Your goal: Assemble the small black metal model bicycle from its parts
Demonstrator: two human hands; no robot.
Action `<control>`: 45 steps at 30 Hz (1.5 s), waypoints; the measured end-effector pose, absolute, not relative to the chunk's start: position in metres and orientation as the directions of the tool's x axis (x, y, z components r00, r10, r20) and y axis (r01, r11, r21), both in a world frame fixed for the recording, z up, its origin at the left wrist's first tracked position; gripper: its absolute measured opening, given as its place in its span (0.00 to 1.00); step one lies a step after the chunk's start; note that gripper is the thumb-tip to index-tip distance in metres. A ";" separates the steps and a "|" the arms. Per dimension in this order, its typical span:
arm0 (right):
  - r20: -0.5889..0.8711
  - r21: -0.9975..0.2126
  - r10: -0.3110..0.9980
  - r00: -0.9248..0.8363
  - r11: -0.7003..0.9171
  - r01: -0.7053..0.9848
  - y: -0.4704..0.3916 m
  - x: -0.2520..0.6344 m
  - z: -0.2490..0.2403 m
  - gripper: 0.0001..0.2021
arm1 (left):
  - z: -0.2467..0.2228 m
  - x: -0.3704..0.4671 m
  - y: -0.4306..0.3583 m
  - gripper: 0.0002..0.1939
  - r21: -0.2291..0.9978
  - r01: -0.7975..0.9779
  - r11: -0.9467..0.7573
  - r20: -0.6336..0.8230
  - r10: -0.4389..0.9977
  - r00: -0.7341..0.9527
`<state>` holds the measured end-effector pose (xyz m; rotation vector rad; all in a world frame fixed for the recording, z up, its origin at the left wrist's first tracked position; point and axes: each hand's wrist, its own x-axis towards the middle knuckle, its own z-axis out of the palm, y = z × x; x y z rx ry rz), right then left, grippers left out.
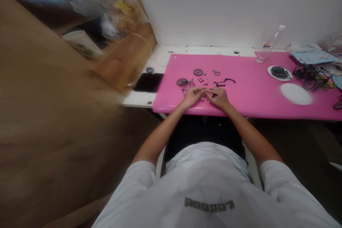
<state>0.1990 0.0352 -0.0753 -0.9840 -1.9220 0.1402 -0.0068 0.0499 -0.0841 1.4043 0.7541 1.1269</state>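
Note:
Both hands meet over the front part of a pink table cover (251, 96). My left hand (193, 97) has its fingers pinched together on a small dark part whose shape I cannot make out. My right hand (219, 98) is closed beside it, with a thin metallic tool (211, 98) sticking out from its fingers toward the lower left. Just beyond the hands lie a dark wheel (182, 82), a second round wheel (198, 72), a small ring-shaped part (216, 73) and a curved black piece (230, 79).
On the right are a white plate of black parts (279, 73), a white disc (296, 94), a heap of black pieces (308, 76) and a clear bottle (267, 48). A black flat object (148, 82) lies left of the cover. A white wall (227, 10) stands behind.

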 end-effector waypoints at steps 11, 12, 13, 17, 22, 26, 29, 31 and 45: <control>0.669 -0.543 0.722 -0.178 0.638 0.546 0.032 0.200 -0.070 0.10 | -0.088 -0.004 0.053 0.20 0.977 -0.168 -0.132 0.181 0.927 0.328; 0.673 -0.541 0.719 -0.172 0.638 0.548 0.032 0.200 -0.071 0.10 | -0.088 -0.005 0.053 0.20 0.977 -0.165 -0.134 0.183 0.928 0.326; 0.678 -0.537 0.715 -0.171 0.640 0.550 0.032 0.200 -0.071 0.10 | -0.087 -0.005 0.052 0.20 0.977 -0.162 -0.138 0.185 0.928 0.323; 0.699 -0.490 0.691 -0.185 0.651 0.580 0.035 0.200 -0.074 0.10 | -0.086 -0.006 0.051 0.19 0.973 -0.172 -0.154 0.204 0.923 0.326; 0.733 -0.399 0.632 -0.249 0.697 0.595 0.038 0.200 -0.080 0.12 | -0.084 -0.007 0.051 0.19 0.974 -0.162 -0.156 0.203 0.921 0.331; 0.727 -0.366 0.622 -0.289 0.708 0.603 0.040 0.201 -0.083 0.12 | -0.085 -0.007 0.053 0.17 0.979 -0.141 -0.147 0.186 0.929 0.321; 0.707 -0.371 0.640 -0.303 0.699 0.611 0.040 0.202 -0.084 0.11 | -0.088 -0.007 0.055 0.16 0.978 -0.138 -0.155 0.193 0.923 0.333; 0.699 -0.384 0.651 -0.297 0.692 0.611 0.040 0.202 -0.083 0.11 | -0.091 -0.008 0.057 0.17 0.977 -0.141 -0.161 0.200 0.920 0.338; 0.651 -0.477 0.718 -0.248 0.641 0.602 0.033 0.197 -0.072 0.09 | -0.089 -0.007 0.052 0.20 0.984 -0.111 -0.140 0.167 0.942 0.291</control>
